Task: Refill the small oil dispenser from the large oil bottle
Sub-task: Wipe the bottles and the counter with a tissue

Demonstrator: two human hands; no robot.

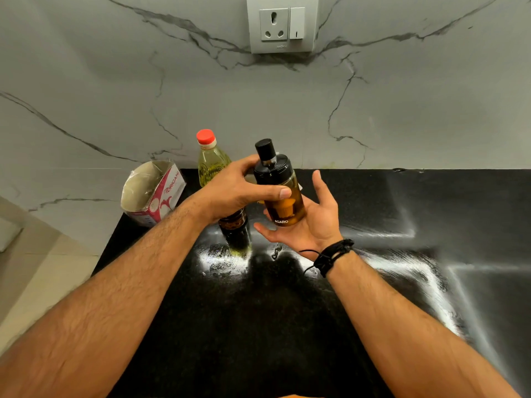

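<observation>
The small oil dispenser [283, 196] is amber glass with a black pump top, and it is held above the black counter [258, 326]. My left hand [235, 191] grips it from the left, thumb across the glass and fingers round the black lid. My right hand [313, 216] cups its base from below and behind, fingers spread and fairly straight. The large oil bottle [211, 162], with pale yellow oil and a red cap, stands upright on the counter behind my left hand, which hides its lower part.
An open pink-and-white carton [155, 191] lies at the counter's back left corner. A wall socket [283, 24] is set in the marble backsplash. The counter's left edge drops to a tiled floor [43, 277]. Glare streaks cross the counter at the right.
</observation>
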